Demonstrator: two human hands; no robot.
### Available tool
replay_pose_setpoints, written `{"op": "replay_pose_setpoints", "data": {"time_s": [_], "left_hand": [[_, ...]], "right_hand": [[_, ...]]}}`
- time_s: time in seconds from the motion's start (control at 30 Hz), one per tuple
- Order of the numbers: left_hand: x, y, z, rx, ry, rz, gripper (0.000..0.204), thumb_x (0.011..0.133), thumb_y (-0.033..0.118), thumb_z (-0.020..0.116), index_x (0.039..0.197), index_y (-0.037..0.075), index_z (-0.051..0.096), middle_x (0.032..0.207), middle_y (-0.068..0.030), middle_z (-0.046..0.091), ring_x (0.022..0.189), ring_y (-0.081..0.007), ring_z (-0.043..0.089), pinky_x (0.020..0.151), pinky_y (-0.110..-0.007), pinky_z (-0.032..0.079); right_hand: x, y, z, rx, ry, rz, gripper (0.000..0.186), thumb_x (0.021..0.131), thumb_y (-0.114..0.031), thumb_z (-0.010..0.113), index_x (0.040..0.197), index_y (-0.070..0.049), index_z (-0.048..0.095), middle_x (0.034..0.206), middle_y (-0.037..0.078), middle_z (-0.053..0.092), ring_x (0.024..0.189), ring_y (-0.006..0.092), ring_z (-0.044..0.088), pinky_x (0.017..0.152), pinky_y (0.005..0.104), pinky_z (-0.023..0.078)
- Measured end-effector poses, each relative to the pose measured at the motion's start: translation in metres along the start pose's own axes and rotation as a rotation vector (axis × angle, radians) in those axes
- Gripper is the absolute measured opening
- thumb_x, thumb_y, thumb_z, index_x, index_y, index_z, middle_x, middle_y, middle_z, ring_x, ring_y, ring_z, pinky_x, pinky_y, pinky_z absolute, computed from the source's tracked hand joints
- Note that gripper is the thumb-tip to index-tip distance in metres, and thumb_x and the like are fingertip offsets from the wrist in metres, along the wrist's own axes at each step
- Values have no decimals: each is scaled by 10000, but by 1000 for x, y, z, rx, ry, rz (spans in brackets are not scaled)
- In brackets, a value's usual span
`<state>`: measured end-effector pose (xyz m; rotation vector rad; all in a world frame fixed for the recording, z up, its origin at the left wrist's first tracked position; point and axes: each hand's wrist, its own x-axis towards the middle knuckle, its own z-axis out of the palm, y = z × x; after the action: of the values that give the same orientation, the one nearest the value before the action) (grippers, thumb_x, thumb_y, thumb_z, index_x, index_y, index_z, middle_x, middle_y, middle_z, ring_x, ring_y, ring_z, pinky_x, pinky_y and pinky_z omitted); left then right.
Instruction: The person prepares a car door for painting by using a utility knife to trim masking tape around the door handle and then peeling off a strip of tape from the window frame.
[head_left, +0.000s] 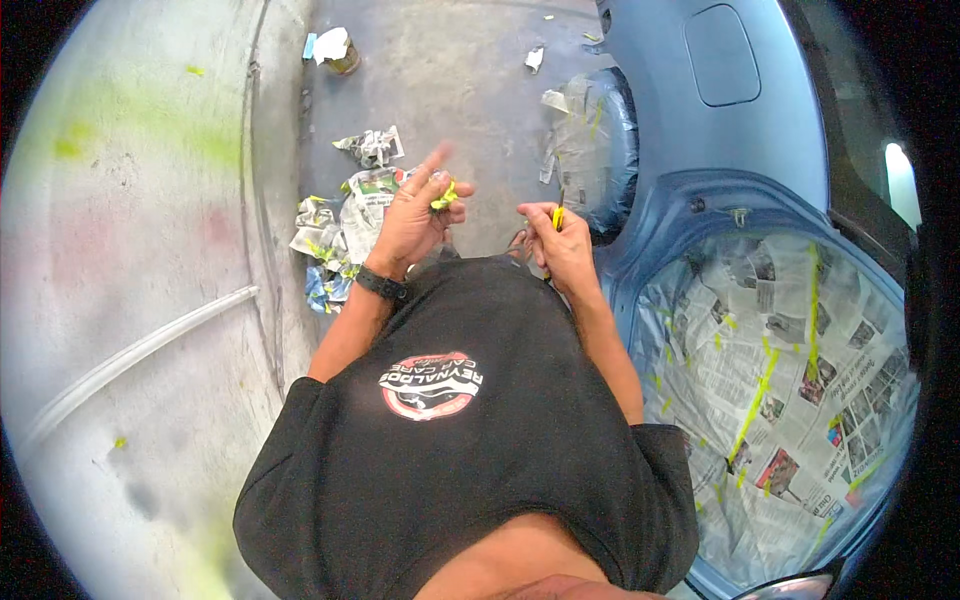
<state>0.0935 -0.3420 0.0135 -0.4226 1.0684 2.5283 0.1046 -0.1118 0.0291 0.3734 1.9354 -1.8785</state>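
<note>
The left hand (420, 208), at 11 o'clock, holds a crumpled bit of yellow tape (445, 196), with one blurry finger poking out. The right hand (562, 243), near 2 o'clock, is curled around a thin yellow tool (557, 217). Scrunched newspaper (365, 212) lies on the floor (440, 70) at 10 o'clock. A covered wheel (592, 150) is at 1 o'clock.

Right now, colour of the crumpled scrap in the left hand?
Crumpled scrap: bright yellow, best seen in head view.
</note>
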Motion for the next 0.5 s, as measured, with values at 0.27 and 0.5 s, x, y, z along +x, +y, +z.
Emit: {"op": "replay_pose_setpoints", "data": {"time_s": [0.27,0.5], "left_hand": [[8,1,-97,-144,256,109,256,996,261,506,1061,26,583,794,-47,588,549,-118,461,519,-230,392],[2,15,-194,-163,437,114,636,940,677,325,707,127,547,596,-1,542,503,-148,465,517,-280,370]], "right_hand": [[-13,20,2,26,49,55,274,920,-293,652,944,-22,690,655,-4,561,447,45,463,390,224,335],[-11,32,4,-134,95,60,299,920,-329,647,858,-39,680,609,-5,549,472,66,475,431,246,368]]}}
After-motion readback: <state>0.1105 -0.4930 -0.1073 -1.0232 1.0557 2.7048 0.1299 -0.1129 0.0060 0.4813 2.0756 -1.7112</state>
